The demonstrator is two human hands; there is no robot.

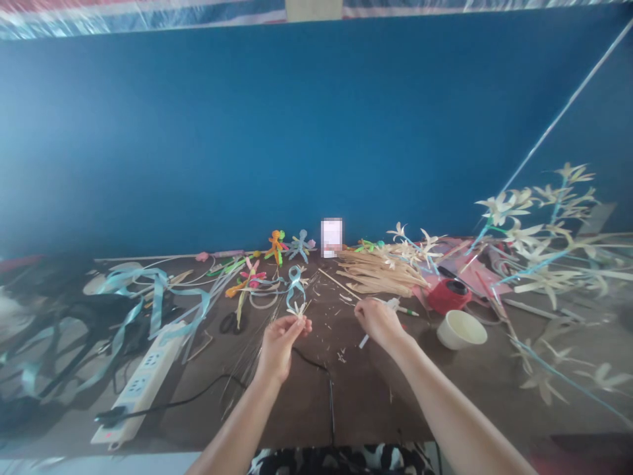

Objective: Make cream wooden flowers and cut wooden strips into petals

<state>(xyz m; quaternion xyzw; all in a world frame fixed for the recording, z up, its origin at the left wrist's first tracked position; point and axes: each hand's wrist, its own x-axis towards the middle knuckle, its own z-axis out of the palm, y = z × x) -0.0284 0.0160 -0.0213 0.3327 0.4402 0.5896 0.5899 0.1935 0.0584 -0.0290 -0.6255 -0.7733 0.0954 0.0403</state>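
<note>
Inspected from where I stand: a dark work table (361,402) against a blue wall (316,132), positions given from the bundle of tan strips (378,274) lying toward the back.

The left hand (281,340) is raised over the table, nearer the person than the bundle and off to its left. Its thumb and forefinger are pressed together, clamped on a small pale flower (297,309), petals pointing up and away from the palm. The flower is therefore left of the bundle and well apart from it.

The right hand (380,320) is just in front of the bundle. Its fingers are curled in toward the palm. A thin pale stick (339,285) runs from the bundle's left side to the fingertips (whether they grip it or merely cover its end, I cannot tell).

Noted to the right of the bundle: a red object (449,295) with a dark top, a white cup (462,333) standing upright in front of it, and, farther out, branches with pale petals (514,208) on light-blue stems.

Noted to the left of the bundle: an orange figure (275,247) and a blue figure (299,247) near the wall, then, well apart, loose light-blue ribbon (158,300) and a white power strip (151,369) with a black plug in it.
</note>
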